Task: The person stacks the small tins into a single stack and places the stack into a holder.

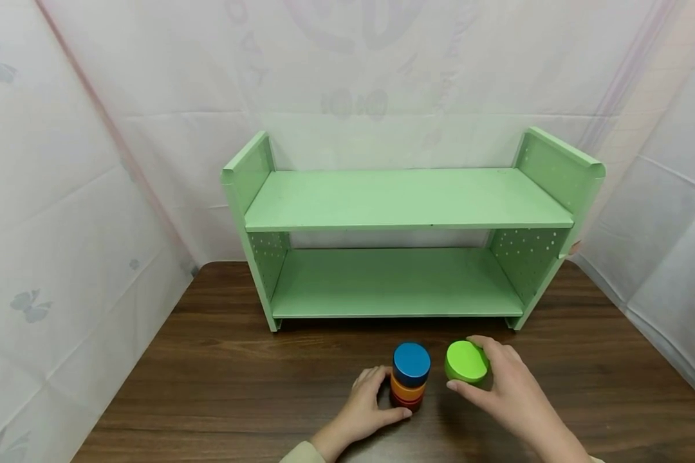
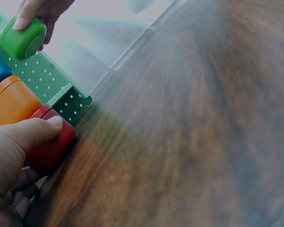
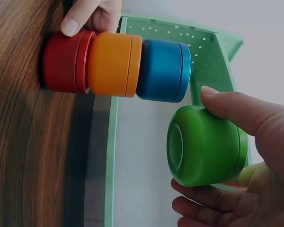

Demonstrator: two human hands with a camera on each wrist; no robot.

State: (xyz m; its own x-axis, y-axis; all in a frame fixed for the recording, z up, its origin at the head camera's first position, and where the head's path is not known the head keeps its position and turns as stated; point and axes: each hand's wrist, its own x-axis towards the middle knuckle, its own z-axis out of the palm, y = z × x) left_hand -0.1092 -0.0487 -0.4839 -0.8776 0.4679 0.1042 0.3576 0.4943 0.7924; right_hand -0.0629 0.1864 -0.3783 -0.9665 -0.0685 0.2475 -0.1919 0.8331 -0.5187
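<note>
Three round lidded tins stand stacked on the table: a red tin at the bottom, an orange tin in the middle and a blue tin on top. My left hand curls its thumb and fingers around the red tin at the base of the stack. To the right of the stack, my right hand grips a green tin between thumb and fingers. In the right wrist view, the green tin is held up off the table, apart from the blue one.
Behind the tins stands a light green two-tier shelf with perforated side panels. The wooden table extends to both sides. White patterned cloth hangs behind and beside the table.
</note>
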